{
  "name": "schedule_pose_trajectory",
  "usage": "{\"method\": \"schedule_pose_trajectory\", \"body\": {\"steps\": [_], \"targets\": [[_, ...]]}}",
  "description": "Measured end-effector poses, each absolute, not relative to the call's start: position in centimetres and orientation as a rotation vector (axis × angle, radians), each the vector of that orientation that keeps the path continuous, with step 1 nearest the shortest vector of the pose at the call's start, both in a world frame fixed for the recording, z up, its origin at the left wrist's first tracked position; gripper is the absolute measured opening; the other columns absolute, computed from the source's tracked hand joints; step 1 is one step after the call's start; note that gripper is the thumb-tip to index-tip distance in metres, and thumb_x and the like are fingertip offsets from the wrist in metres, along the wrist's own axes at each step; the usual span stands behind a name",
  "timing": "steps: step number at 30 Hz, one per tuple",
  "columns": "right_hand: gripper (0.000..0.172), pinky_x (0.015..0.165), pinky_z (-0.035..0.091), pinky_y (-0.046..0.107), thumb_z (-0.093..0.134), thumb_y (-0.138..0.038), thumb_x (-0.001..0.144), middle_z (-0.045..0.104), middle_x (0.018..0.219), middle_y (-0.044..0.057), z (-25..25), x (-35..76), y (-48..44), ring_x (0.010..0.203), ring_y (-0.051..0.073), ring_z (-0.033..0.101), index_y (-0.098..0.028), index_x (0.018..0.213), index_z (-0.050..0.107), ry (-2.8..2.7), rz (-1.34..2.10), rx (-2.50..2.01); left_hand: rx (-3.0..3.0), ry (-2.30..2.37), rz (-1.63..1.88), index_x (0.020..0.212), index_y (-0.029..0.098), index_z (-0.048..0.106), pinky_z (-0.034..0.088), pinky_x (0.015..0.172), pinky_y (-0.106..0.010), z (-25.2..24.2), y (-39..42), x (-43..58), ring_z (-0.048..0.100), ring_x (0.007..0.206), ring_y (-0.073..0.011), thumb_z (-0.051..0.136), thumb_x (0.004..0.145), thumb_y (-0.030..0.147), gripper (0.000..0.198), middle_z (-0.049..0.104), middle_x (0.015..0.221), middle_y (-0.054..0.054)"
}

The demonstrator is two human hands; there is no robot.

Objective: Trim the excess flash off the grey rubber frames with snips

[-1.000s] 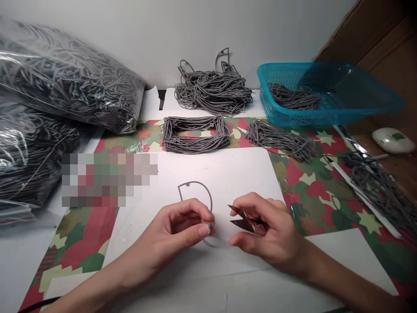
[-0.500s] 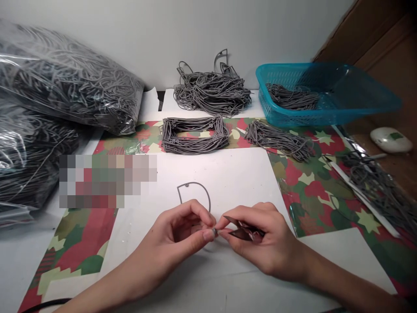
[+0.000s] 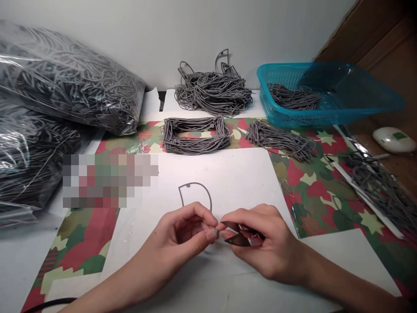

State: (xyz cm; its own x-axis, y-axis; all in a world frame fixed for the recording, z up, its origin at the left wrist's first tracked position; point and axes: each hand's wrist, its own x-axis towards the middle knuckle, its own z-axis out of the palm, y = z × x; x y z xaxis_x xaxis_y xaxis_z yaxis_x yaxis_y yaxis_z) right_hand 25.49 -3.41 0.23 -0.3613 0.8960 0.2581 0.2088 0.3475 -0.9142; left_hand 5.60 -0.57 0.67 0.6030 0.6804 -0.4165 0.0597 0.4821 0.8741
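Observation:
My left hand pinches one end of a thin grey rubber loop that lies curved on the white paper. My right hand is closed on small dark snips, whose blades point left and meet the pinched end at my left fingertips. The two hands touch at the fingertips near the front of the paper.
Piles of grey rubber pieces lie at the back, with a neat rectangular stack and a loose bundle. A blue basket holds more. Two plastic bags of them fill the left. Scraps lie at right.
My right hand moved left with the snips until their blades reached my left fingertips. The blades have drawn closer together. My left hand held the loop's end almost still.

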Motion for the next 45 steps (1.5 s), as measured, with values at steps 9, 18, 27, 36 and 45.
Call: {"method": "schedule_pose_trajectory", "body": {"steps": [9,18,27,36,45], "targets": [[0.017,0.046,0.032,0.016,0.053,-0.006,0.072,0.041,0.056,-0.007,0.32,25.44,-3.52,0.047,0.005,0.034,-0.012,0.085,0.063,-1.781,1.127,-1.084,1.04,0.894,0.419,0.082,0.022,0.065,0.043,0.07,-0.017,0.94,-0.48,5.77,0.059,0.08,-0.0113,0.066,0.086,0.037,0.016,0.064,0.078,0.003],[0.013,0.045,0.029,0.016,0.061,-0.006,0.075,0.036,0.055,-0.009,0.67,25.36,-3.58,0.047,0.004,0.03,-0.013,0.085,0.063,-1.676,1.266,-1.126,1.064,0.9,0.425,0.082,0.021,0.066,0.043,0.07,-0.019,0.92,-0.4,5.88,0.059,0.078,-0.0126,0.068,0.083,0.037,0.017,0.066,0.08,0.001],[0.009,0.045,0.026,0.016,0.062,-0.008,0.077,0.036,0.054,-0.01,0.79,25.39,-3.4,0.048,0.004,0.029,-0.017,0.079,0.06,-1.581,1.42,-1.154,1.117,0.933,0.408,0.081,0.021,0.065,0.042,0.067,-0.02,0.83,-0.49,5.88,0.056,0.075,-0.0124,0.065,0.085,0.036,0.016,0.061,0.077,0.001],[0.011,0.045,0.027,0.017,0.063,-0.01,0.075,0.04,0.056,-0.009,0.47,25.27,-3.56,0.048,0.005,0.031,-0.017,0.083,0.061,-1.6,1.404,-1.158,1.151,0.968,0.385,0.082,0.02,0.065,0.044,0.07,-0.024,1.02,-0.65,5.77,0.06,0.081,-0.017,0.065,0.084,0.038,0.019,0.063,0.081,-0.001],[0.017,0.045,0.027,0.016,0.06,-0.005,0.07,0.037,0.055,-0.01,0.46,25.23,-3.58,0.048,0.004,0.03,-0.017,0.082,0.06,-1.59,1.392,-1.15,1.121,0.955,0.417,0.081,0.021,0.065,0.043,0.068,-0.022,1.06,-0.43,5.88,0.059,0.079,-0.015,0.067,0.083,0.037,0.016,0.065,0.081,-0.001]]}}
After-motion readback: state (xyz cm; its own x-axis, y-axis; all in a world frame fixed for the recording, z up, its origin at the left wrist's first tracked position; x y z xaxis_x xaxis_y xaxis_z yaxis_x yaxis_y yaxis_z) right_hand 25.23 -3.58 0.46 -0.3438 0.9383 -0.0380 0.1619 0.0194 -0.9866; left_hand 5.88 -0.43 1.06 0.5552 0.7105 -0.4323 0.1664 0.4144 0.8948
